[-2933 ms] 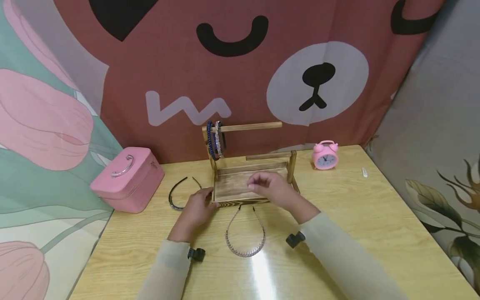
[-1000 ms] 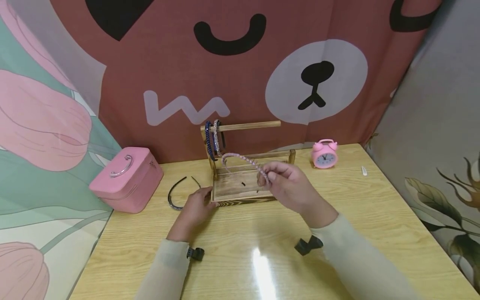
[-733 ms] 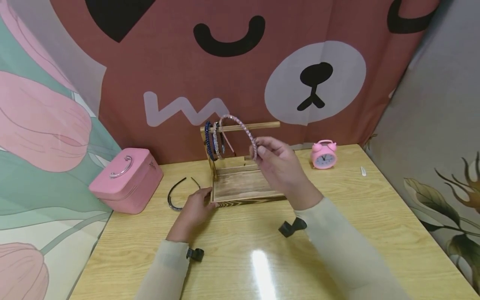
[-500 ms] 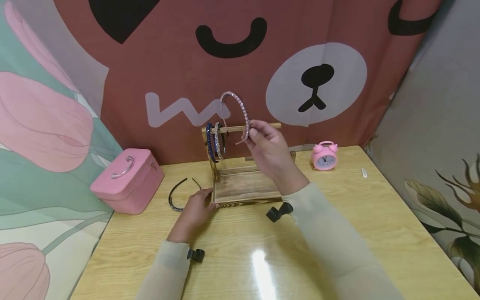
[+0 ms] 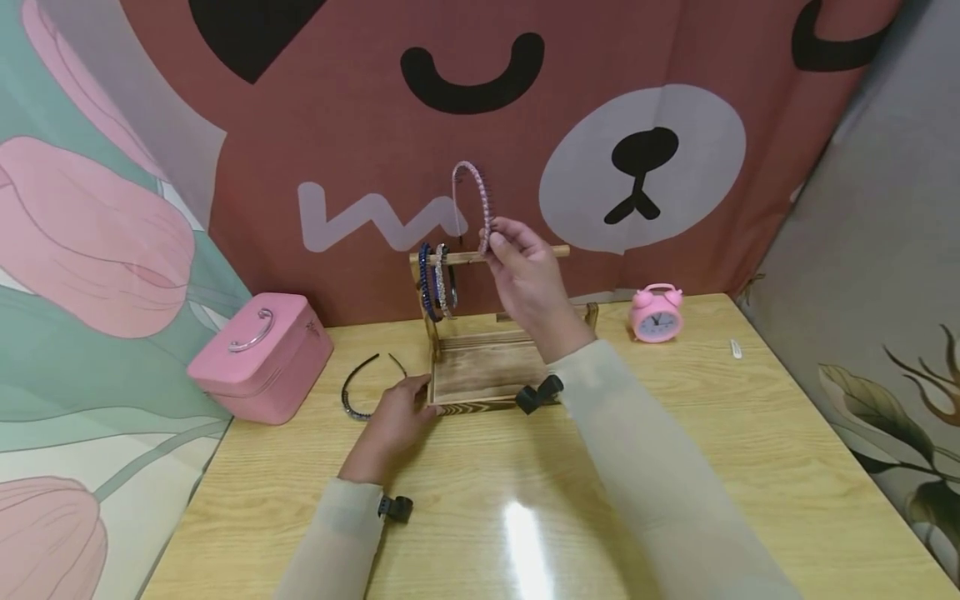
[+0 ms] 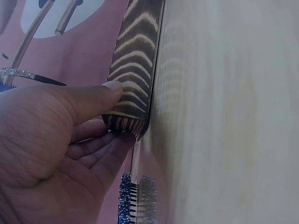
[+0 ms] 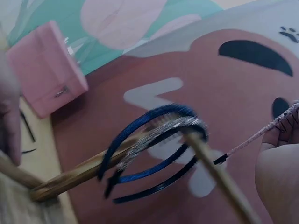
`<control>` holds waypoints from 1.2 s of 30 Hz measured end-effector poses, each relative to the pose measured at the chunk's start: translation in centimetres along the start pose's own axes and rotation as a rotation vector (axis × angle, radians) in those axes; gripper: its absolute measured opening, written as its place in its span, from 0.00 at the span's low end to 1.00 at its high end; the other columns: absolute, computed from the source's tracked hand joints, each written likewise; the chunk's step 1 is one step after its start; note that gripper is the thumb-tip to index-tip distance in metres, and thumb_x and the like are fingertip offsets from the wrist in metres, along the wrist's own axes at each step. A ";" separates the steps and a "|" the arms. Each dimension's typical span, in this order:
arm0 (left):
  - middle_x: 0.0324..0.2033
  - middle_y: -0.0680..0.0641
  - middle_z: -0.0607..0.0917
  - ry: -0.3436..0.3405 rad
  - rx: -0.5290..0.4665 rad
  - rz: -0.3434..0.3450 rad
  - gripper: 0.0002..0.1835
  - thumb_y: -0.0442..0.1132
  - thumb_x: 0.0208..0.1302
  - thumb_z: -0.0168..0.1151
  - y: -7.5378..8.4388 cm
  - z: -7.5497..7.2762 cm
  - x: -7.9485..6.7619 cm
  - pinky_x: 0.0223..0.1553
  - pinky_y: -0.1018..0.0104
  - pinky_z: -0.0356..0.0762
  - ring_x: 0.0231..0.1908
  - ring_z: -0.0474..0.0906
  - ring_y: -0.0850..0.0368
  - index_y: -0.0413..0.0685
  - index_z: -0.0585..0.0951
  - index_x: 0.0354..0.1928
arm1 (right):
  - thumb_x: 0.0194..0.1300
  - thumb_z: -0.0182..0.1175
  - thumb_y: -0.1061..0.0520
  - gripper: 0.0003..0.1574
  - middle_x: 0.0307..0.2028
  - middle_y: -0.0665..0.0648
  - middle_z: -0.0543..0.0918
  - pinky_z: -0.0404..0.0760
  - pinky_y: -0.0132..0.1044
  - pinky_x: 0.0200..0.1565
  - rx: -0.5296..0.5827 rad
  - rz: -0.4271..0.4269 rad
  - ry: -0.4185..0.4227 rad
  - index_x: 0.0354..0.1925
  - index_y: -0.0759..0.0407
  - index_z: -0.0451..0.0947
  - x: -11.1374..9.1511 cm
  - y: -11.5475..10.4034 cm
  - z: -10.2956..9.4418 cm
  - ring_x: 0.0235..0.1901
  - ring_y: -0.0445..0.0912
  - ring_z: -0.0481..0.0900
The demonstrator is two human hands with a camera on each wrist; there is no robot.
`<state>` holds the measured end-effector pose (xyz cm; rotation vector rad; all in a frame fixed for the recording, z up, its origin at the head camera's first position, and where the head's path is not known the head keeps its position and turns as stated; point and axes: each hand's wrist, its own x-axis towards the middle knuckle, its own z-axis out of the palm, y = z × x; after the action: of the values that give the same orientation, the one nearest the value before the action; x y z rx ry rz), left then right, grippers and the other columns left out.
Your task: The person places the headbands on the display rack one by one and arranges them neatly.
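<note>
My right hand (image 5: 531, 282) pinches one end of a pink beaded headband (image 5: 483, 200), its arch upward, just above the upper rod (image 5: 553, 252) of a wooden stand (image 5: 480, 407). The right wrist view shows the band's dark tip (image 7: 220, 159) beside that rod. A blue headband (image 5: 425, 279) and a silver sparkly headband (image 5: 441, 282) hang at the rod's left end. My left hand (image 5: 393, 421) grips the front left corner of the stand's tray, thumb (image 6: 100, 95) on its striped front. A dark headband (image 5: 347, 398) lies on the table left of the stand, partly behind that hand.
A pink case (image 5: 258, 358) with a silver handle stands at the left. Right of the stand are a pink alarm clock (image 5: 656, 315) and a small white hair clip (image 5: 736, 349). The bear-print curtain (image 5: 360, 283) rises close behind the stand.
The pink headband lay on the table in front of the stand; my right hand has picked it up, turned it arch upward and raised it to the upper rod. My left hand has stayed put.
</note>
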<state>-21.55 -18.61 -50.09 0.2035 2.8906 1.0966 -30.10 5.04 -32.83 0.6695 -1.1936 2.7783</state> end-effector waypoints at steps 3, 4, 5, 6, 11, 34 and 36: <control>0.76 0.35 0.75 -0.003 -0.002 -0.002 0.35 0.44 0.78 0.69 0.0 0.0 0.0 0.78 0.41 0.71 0.77 0.71 0.37 0.40 0.71 0.81 | 0.82 0.49 0.75 0.25 0.43 0.50 0.85 0.82 0.32 0.55 -0.026 0.039 0.040 0.42 0.52 0.86 -0.1 1.3 -0.6 0.46 0.43 0.82; 0.76 0.35 0.75 -0.004 -0.003 -0.003 0.36 0.44 0.78 0.69 0.0 0.0 0.0 0.78 0.41 0.71 0.77 0.71 0.37 0.40 0.71 0.81 | 0.82 0.49 0.75 0.25 0.43 0.49 0.85 0.82 0.32 0.56 -0.036 0.059 0.059 0.41 0.51 0.86 -0.2 1.9 -0.9 0.46 0.42 0.82; 0.76 0.35 0.75 -0.005 -0.003 -0.003 0.36 0.44 0.78 0.69 0.0 0.0 0.0 0.78 0.41 0.71 0.77 0.71 0.37 0.39 0.71 0.81 | 0.82 0.50 0.74 0.24 0.44 0.49 0.85 0.82 0.34 0.57 -0.055 0.076 0.075 0.41 0.51 0.85 -0.4 2.4 -1.1 0.47 0.42 0.81; 0.76 0.35 0.75 -0.005 -0.004 -0.002 0.36 0.44 0.78 0.69 0.0 0.0 0.1 0.78 0.41 0.72 0.77 0.71 0.37 0.39 0.71 0.81 | 0.82 0.50 0.74 0.24 0.44 0.49 0.85 0.81 0.35 0.59 -0.072 0.093 0.093 0.41 0.51 0.85 -0.6 3.0 -1.3 0.47 0.42 0.82; 0.77 0.35 0.75 -0.004 0.006 0.002 0.36 0.44 0.78 0.70 -0.1 0.0 0.1 0.78 0.41 0.72 0.77 0.71 0.37 0.39 0.70 0.81 | 0.81 0.57 0.70 0.12 0.45 0.49 0.86 0.81 0.44 0.65 -0.207 0.169 0.177 0.48 0.58 0.85 -1.5 5.4 -2.1 0.47 0.42 0.82; 0.75 0.34 0.76 -0.012 0.036 0.029 0.36 0.43 0.77 0.70 0.0 -0.2 0.1 0.75 0.39 0.75 0.74 0.74 0.35 0.38 0.71 0.80 | 0.81 0.63 0.63 0.16 0.46 0.50 0.86 0.83 0.34 0.56 -0.482 0.279 0.266 0.62 0.63 0.86 -2.8 7.9 -2.3 0.48 0.41 0.83; 0.75 0.34 0.76 -0.012 0.039 0.028 0.36 0.43 0.77 0.70 0.0 -0.2 0.1 0.75 0.39 0.75 0.75 0.74 0.35 0.38 0.71 0.80 | 0.80 0.63 0.63 0.16 0.47 0.51 0.86 0.83 0.35 0.58 -0.490 0.281 0.267 0.62 0.64 0.86 -2.8 7.9 -2.3 0.49 0.41 0.83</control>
<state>-21.68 -18.73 -49.96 0.2520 2.9096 1.0396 -30.04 1.49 -40.74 0.0921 -1.9165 2.4885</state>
